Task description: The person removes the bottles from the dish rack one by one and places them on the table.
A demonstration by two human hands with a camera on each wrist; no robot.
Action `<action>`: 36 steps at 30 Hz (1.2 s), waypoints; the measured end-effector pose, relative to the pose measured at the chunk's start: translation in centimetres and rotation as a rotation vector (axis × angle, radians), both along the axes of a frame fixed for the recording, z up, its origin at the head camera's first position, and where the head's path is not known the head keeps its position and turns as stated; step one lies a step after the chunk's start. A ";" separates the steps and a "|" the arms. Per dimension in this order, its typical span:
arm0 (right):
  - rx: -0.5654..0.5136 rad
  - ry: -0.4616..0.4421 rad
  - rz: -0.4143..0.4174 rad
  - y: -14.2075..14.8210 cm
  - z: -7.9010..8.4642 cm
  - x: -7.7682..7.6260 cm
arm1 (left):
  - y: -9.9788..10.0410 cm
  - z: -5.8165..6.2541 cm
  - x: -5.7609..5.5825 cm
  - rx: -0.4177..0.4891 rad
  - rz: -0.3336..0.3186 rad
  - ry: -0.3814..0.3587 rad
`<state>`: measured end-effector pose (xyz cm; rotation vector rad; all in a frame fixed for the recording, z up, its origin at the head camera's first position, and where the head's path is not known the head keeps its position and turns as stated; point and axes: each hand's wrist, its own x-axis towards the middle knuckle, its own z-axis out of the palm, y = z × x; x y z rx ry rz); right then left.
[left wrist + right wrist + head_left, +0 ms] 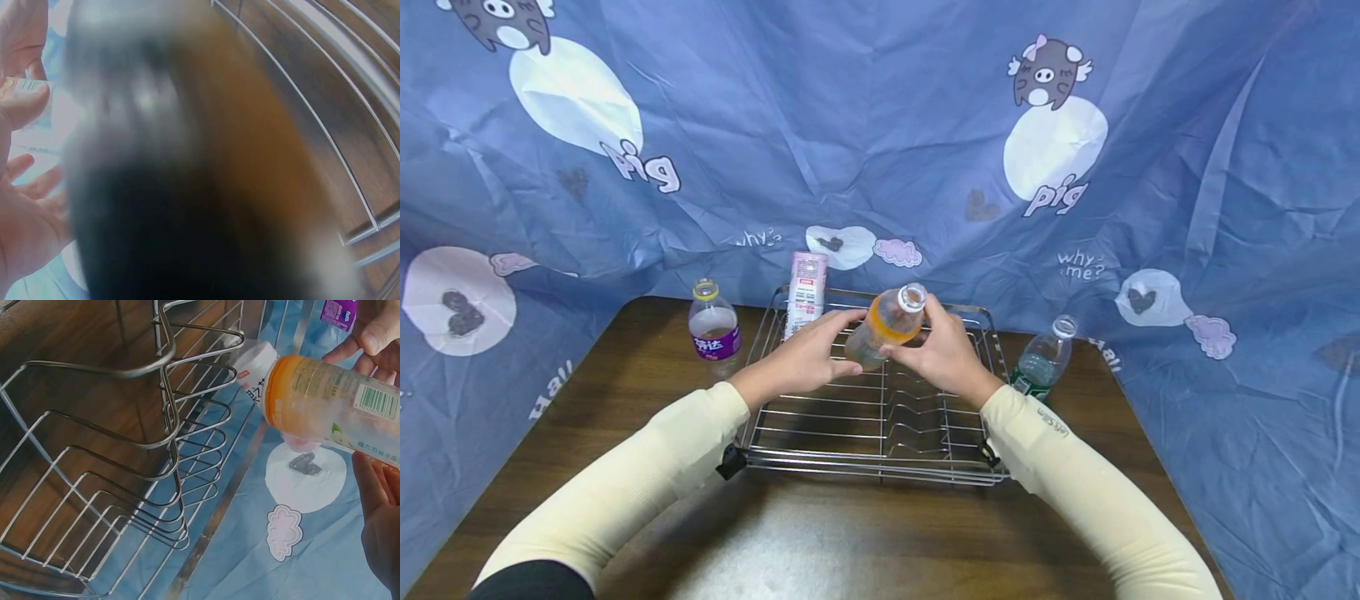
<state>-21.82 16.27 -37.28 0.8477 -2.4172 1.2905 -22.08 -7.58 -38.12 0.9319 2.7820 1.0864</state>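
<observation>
Over the wire dish rack, my right hand (951, 357) grips a clear plastic bottle (897, 321) by its upper part, thumb in front and fingers behind. The bottle is tilted, its uncapped mouth toward the upper right. It has an orange band, and the right wrist view shows a printed label with a barcode. My left hand (801, 358) is beside the bottle's lower end, thumb and fingers spread apart around it. In the left wrist view, the left hand's fingers (40, 197) are loose, and the bottle's blurred near end (187, 150) fills the middle.
The metal dish rack (820, 454) with wavy dividers stands on the brown table (775, 542). A white-and-pink container (807, 292) is upright at its back left. A purple-labelled bottle (715, 333) stands left, a green-labelled bottle (1043, 360) right. Blue cloth (865, 125) hangs behind.
</observation>
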 end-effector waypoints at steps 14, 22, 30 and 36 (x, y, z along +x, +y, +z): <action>-0.106 -0.113 0.066 0.0 0.4 0.1 | 0.2 0.0 -0.3 0.004 -0.023 -0.010; -0.184 -0.164 0.059 0.1 0.4 0.3 | 0.4 0.0 -0.5 0.001 -0.036 -0.017; -0.234 -0.199 0.098 0.0 0.6 0.3 | 0.4 0.1 -0.5 0.011 -0.044 -0.029; -0.263 -0.250 0.097 -0.1 0.5 0.4 | 0.3 0.3 -0.4 -0.006 -0.043 -0.045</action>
